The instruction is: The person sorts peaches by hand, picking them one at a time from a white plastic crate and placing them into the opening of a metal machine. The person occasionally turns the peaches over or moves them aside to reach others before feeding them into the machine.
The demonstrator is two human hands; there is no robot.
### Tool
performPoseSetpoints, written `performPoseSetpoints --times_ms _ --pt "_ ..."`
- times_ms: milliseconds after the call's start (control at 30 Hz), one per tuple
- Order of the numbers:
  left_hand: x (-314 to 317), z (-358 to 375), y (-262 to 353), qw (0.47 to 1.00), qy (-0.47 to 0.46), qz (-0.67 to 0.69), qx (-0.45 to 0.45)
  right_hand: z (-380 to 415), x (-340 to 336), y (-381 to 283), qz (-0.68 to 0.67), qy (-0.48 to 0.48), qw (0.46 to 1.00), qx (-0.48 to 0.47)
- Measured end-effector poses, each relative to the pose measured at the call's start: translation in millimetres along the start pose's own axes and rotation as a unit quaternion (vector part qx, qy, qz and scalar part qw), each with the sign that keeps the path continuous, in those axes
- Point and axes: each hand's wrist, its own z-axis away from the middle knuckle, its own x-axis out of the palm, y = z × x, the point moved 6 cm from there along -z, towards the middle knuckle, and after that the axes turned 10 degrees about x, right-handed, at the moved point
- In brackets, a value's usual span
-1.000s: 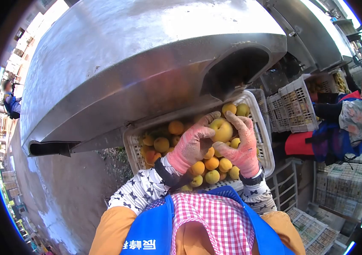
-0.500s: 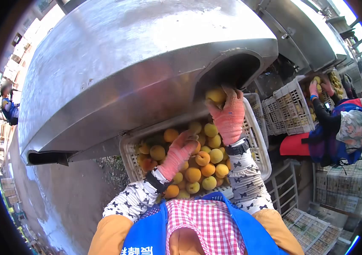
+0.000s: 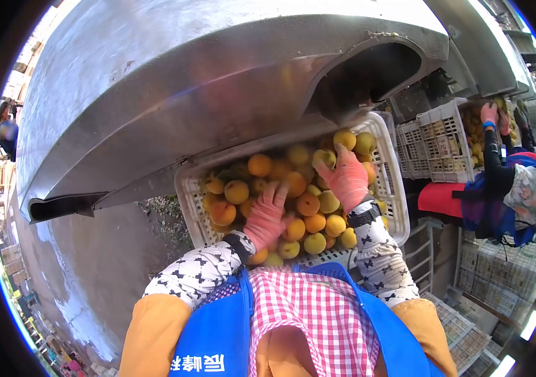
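Beneath the metal chute stands a white plastic crate (image 3: pixel 187 200) of yellow and orange peaches (image 3: pixel 236 192). My right hand (image 3: pixel 348 182), in a pink glove, is over the crate's right half, its fingers closed around a yellowish peach (image 3: pixel 324 158). More peaches lie just beyond its fingertips. My left hand (image 3: pixel 265 218), also gloved in pink, rests on the fruit left of the middle. Its fingers are stretched out against the peaches and slightly blurred; the fruit under its palm is hidden.
A big metal machine (image 3: pixel 217 81) curves above the crate, with a dark chute opening (image 3: pixel 368 72) at its right. On the right, a co-worker in a blue vest (image 3: pixel 505 200) handles fruit beside other white crates (image 3: pixel 434 141). A metal frame (image 3: pixel 428 254) stands right of my crate.
My right hand has come down from the chute mouth into the crate with a peach. My left hand has shifted slightly over the fruit. The view has tilted and moved a little.
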Motion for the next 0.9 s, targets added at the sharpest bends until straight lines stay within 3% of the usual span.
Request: performPoseSetpoints --times_ms 33,133,167,233,300,400,533,567,600,633,667,733,767,800,867,900 --pt "-1 -9 -4 0.999 0.032 -0.011 0.0 -5 22 4 0.038 -0.084 0.994 0.059" --pt "0 -35 -1 0.994 -0.052 -0.064 -0.073 -12 37 4 0.043 -0.061 0.997 0.035" --pt "-13 -49 7 0.994 -0.053 -0.065 -0.069 -13 34 12 -0.072 -0.044 0.996 0.025" --pt "-18 -70 14 0.956 -0.258 -0.086 -0.109 1 -8 6 -0.142 0.021 0.989 -0.023" --pt "-14 -71 13 0.967 -0.225 -0.092 -0.071 17 -64 -9 -0.231 0.13 0.957 -0.115" --pt "-6 -67 13 0.975 -0.187 -0.119 -0.025 7 -105 -36 -0.247 0.228 0.926 -0.172" --pt "-18 -59 0 0.989 -0.144 -0.035 0.002 -17 -99 -63 -0.165 0.19 0.954 -0.166" --pt "-23 -57 -3 0.991 -0.121 0.047 -0.02 -15 -104 -66 -0.17 0.247 0.926 -0.229" --pt "-24 -56 -6 0.986 -0.099 0.13 -0.043 -19 -100 -66 -0.171 0.248 0.925 -0.23" --pt "-23 -55 -12 0.977 -0.096 0.156 -0.105 -26 -95 -62 -0.163 0.239 0.939 -0.186" --pt "-21 -56 -14 0.976 -0.101 0.157 -0.111 -30 -88 -61 -0.153 0.223 0.953 -0.14" --pt "-14 -51 -28 0.914 -0.025 0.361 -0.184 -52 -88 -84 -0.119 0.218 0.964 -0.095" --pt "-30 -51 -14 0.822 0.019 0.521 -0.229 -62 -85 -93 -0.096 0.215 0.968 -0.086" --pt "-40 -45 -13 0.817 0.013 0.521 -0.247 -65 -90 -94 -0.083 0.34 0.918 -0.189" --pt "-65 -36 -16 0.697 0.055 0.683 -0.213 -48 -132 -78 -0.282 0.287 0.886 -0.231" --pt "-76 -29 -18 0.694 0.057 0.684 -0.219 -34 -126 -69 -0.282 0.28 0.889 -0.229"
